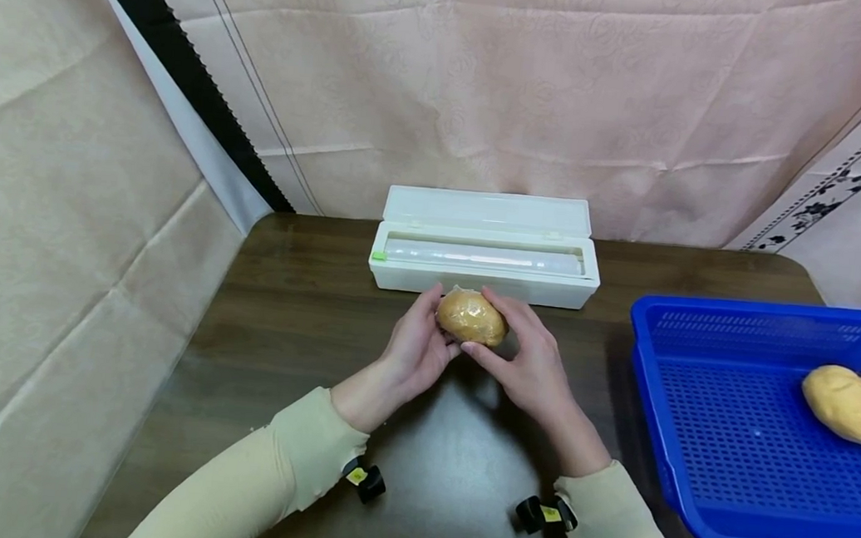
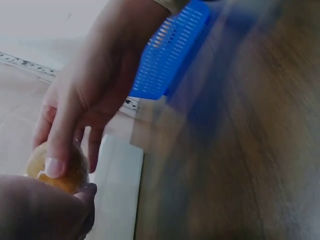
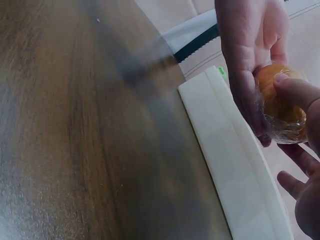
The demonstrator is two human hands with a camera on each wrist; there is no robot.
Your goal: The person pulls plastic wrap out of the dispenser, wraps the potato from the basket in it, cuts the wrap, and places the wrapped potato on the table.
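Observation:
A potato (image 1: 471, 317) wrapped in shiny clear cling film is held up between both hands, above the table and in front of a white film box. My left hand (image 1: 415, 353) cradles it from the left, with fingers reaching under it. From the right, my right hand (image 1: 531, 361) grips it between thumb and fingers. The right wrist view shows the film crumpled around the wrapped potato (image 3: 286, 105), with a thumb pressed on it. In the left wrist view the potato (image 2: 70, 172) is partly covered by both hands.
Behind the hands stands the white cling film box (image 1: 485, 285), its lid raised and a roll inside. A blue plastic basket (image 1: 649, 401) on the right holds another potato (image 1: 850, 405). The brown wooden table (image 1: 284, 325) ends at a cloth-covered backdrop (image 1: 450, 95).

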